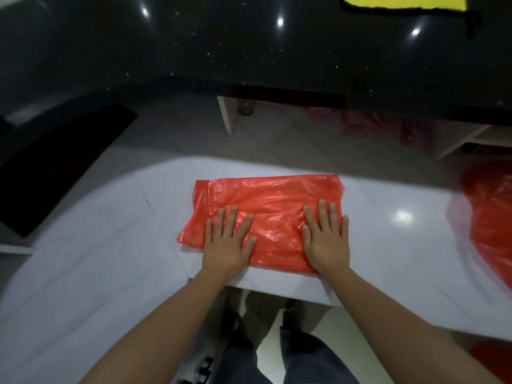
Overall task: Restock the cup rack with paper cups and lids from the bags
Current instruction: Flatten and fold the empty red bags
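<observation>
Here the person presses a flattened red bag against the white tabletop with both hands. The left hand lies palm down on the bag's near left part, fingers straight and spread; the right hand lies the same way on its near right part. Neither grip pinches or curls round anything: both are flat and open against the plastic. The bag looks empty and folded over, with its far edge beyond the fingertips and its near edge under the heels of the palms, close to the tabletop's front edge.

A second red bag lies well off to the right of the right hand, partly cut by the frame. No cups, lids or cup rack can be seen, so how far the restocking has come cannot be told.

The likely trouble is slip. Thin plastic on a glossy surface may slide under the palms, so a fold could skew or spring open if pressure is uneven. Trapped air may puff the bag up once the hands lift. Pushed toward the body, it could go over the front edge onto the floor.
</observation>
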Demonstrator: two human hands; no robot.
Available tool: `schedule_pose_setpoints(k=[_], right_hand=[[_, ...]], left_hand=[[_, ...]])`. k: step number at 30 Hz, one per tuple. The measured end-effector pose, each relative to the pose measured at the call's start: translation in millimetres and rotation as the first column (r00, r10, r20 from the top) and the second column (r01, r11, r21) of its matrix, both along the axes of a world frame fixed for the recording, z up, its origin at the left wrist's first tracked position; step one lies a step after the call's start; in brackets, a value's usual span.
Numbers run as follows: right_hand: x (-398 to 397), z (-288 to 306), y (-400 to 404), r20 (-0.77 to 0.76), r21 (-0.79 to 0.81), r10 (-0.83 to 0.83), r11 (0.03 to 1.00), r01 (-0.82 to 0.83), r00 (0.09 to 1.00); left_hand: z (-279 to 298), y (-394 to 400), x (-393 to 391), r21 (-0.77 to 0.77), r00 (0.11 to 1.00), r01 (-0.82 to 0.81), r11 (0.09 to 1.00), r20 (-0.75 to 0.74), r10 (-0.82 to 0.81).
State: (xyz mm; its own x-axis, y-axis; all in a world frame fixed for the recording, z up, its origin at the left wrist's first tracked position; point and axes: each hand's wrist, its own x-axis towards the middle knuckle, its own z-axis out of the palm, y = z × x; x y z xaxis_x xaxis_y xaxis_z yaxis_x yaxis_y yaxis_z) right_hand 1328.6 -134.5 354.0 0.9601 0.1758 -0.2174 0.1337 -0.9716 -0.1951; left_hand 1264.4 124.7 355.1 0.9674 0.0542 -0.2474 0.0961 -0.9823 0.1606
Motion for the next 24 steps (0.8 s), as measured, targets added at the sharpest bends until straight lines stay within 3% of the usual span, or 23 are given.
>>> schedule_pose_setpoints(k=[3, 8, 11, 14, 17, 20, 24], right_hand=[[9, 0, -5, -0.002, -0.004, 0.011, 1.0, -0.011, 1.0], [9, 2, -5, -0.022, -0.012, 0.021, 1.0, -0.022, 1.0], [10, 4, -6, -0.038, -0.018, 0.028, 0.999, -0.028, 0.999], [12, 2, -5, -0.029, -0.037, 0.029, 0.999, -0.03, 0.999], [12, 2, -6, -0.019, -0.034, 0.036, 0.999, -0.036, 0.999], [11, 1, -9, -0.01, -0.014, 0.014, 1.0, -0.014, 1.0], [11, 0, -10, -0.009, -0.009, 0.015, 1.0, -0.015, 1.0]], left_hand=[[-6, 27, -4, 0.001, 0.993, -0.107, 0.994, 0.052, 0.107], [-2, 47, -5, -0.023, 0.958, -0.278, 0.96, -0.076, 0.275], [6, 52, -5, -0.106, 0.899, -0.433, 0.895, 0.027, 0.438], [14, 50, 20, -0.061, 0.948, -0.252, 0.966, 0.186, 0.259], [11, 43, 55, 0.013, 0.994, -0.01, 1.0, 0.113, 0.009], [-5, 50, 65, 0.019, 0.998, -0.054, 0.998, 0.028, 0.053], [-10, 55, 62, -0.016, 0.991, -0.122, 0.992, 0.045, 0.123]])
